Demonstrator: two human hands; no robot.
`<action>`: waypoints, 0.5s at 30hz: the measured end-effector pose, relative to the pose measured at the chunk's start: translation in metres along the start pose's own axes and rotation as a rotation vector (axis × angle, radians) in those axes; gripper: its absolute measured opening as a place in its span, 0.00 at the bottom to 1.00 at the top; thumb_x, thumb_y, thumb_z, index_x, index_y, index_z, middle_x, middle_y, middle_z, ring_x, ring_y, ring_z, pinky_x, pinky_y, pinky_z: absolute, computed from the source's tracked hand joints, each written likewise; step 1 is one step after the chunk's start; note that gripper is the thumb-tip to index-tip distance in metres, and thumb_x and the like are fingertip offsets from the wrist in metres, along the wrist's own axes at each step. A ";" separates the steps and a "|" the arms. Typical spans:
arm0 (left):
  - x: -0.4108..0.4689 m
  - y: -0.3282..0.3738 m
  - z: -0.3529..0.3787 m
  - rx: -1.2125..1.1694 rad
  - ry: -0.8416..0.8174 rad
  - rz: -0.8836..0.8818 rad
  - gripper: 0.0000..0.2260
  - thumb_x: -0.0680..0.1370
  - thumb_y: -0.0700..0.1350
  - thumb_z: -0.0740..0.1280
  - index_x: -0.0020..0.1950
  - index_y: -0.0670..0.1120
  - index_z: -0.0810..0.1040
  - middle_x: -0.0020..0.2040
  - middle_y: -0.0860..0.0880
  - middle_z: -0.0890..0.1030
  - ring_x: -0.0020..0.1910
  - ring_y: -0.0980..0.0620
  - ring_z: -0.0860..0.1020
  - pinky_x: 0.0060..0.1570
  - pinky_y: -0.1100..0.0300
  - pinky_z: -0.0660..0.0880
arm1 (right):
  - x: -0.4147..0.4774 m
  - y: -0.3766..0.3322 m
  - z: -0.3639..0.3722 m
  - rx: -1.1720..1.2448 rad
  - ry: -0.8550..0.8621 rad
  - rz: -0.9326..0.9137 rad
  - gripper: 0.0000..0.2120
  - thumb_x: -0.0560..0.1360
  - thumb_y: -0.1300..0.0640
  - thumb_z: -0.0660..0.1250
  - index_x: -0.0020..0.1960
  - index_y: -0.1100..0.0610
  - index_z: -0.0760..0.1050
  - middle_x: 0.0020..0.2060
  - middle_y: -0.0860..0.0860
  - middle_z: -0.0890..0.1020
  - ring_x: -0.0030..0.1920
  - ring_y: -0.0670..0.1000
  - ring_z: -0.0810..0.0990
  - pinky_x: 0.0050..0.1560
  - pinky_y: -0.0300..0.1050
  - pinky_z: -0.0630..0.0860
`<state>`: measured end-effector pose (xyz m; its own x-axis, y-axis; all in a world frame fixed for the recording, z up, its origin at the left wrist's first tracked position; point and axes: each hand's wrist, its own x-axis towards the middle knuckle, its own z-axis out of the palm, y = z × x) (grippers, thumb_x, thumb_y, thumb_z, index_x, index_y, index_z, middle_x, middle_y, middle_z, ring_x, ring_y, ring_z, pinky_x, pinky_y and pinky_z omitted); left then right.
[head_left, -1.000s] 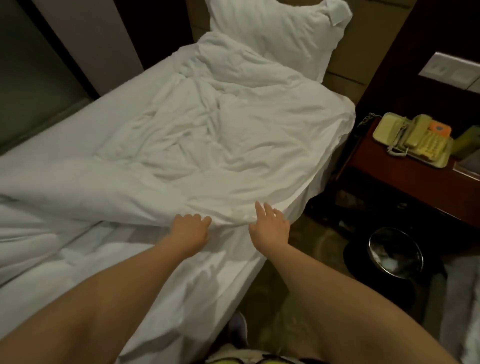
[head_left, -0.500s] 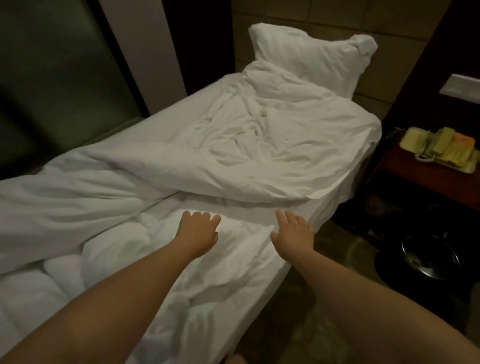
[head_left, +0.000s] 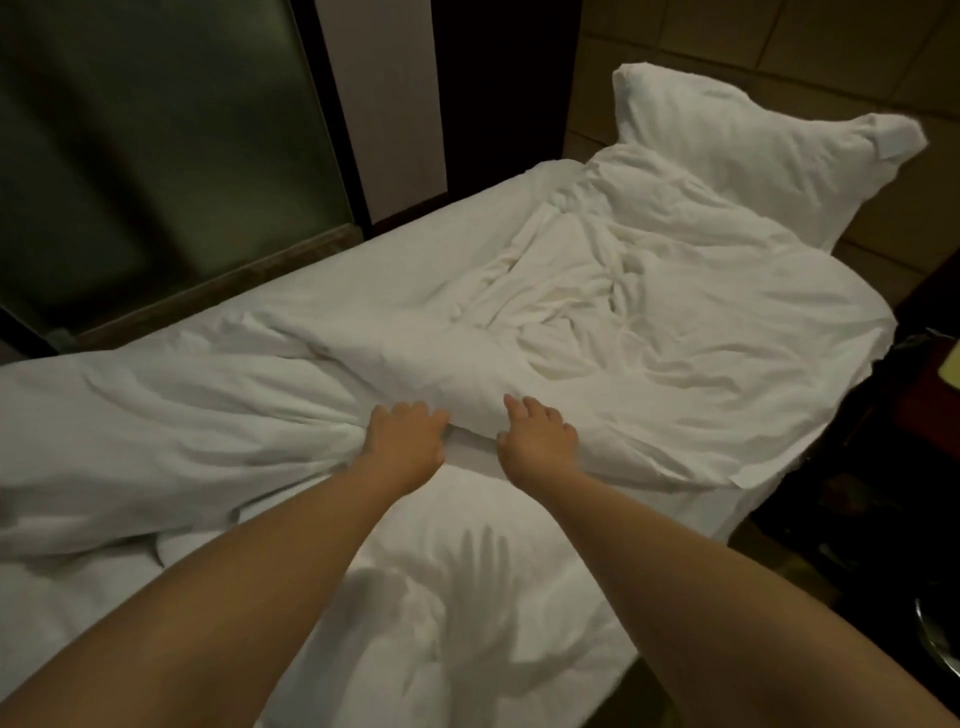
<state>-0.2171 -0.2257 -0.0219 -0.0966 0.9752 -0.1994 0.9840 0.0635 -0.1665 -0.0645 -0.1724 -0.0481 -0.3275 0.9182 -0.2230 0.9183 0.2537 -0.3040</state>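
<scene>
A crumpled white duvet (head_left: 675, 338) lies across the bed, its near edge rolled into a thick fold running from the left side to the middle. My left hand (head_left: 405, 441) grips that fold, and the fabric bunches into creases beside it. My right hand (head_left: 537, 441) holds the same fold a hand's width to the right, fingers curled over the top and thumb at the lower edge. Below both hands the white bed sheet (head_left: 467, 519) is uncovered. A white pillow (head_left: 753, 156) leans against the headboard wall at the far end.
A dark glass panel (head_left: 156, 156) and a low ledge run along the bed's far side. At the right edge stand a dark red nightstand (head_left: 935, 384) and, lower down, the rim of a metal bin (head_left: 943, 639) on the floor.
Both hands, which hovered open over the sheet half a second ago, have reached forward and taken hold of the duvet's rolled edge. The view has shifted left and closer to the bed.
</scene>
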 end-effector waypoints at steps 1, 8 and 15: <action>0.014 -0.005 0.000 0.002 0.001 -0.006 0.18 0.79 0.49 0.57 0.68 0.49 0.65 0.61 0.45 0.72 0.59 0.44 0.71 0.56 0.51 0.66 | 0.016 -0.003 -0.001 0.000 -0.002 -0.009 0.25 0.81 0.53 0.53 0.77 0.49 0.54 0.74 0.51 0.61 0.71 0.57 0.62 0.68 0.53 0.59; 0.100 -0.041 0.014 0.006 -0.079 -0.070 0.26 0.79 0.51 0.59 0.76 0.53 0.55 0.71 0.46 0.62 0.66 0.44 0.65 0.61 0.50 0.64 | 0.151 -0.026 0.006 -0.004 -0.032 -0.093 0.16 0.80 0.51 0.54 0.63 0.57 0.69 0.59 0.54 0.75 0.59 0.58 0.72 0.58 0.50 0.67; 0.151 -0.090 0.038 0.027 -0.186 -0.197 0.30 0.79 0.48 0.61 0.77 0.52 0.50 0.74 0.45 0.57 0.69 0.44 0.62 0.64 0.48 0.64 | 0.250 -0.055 0.028 0.213 -0.333 0.019 0.44 0.72 0.36 0.65 0.77 0.57 0.50 0.72 0.55 0.65 0.70 0.59 0.66 0.68 0.52 0.64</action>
<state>-0.3256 -0.0919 -0.0742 -0.3143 0.8886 -0.3341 0.9393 0.2401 -0.2449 -0.2027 0.0350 -0.1128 -0.3974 0.7641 -0.5082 0.8696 0.1367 -0.4745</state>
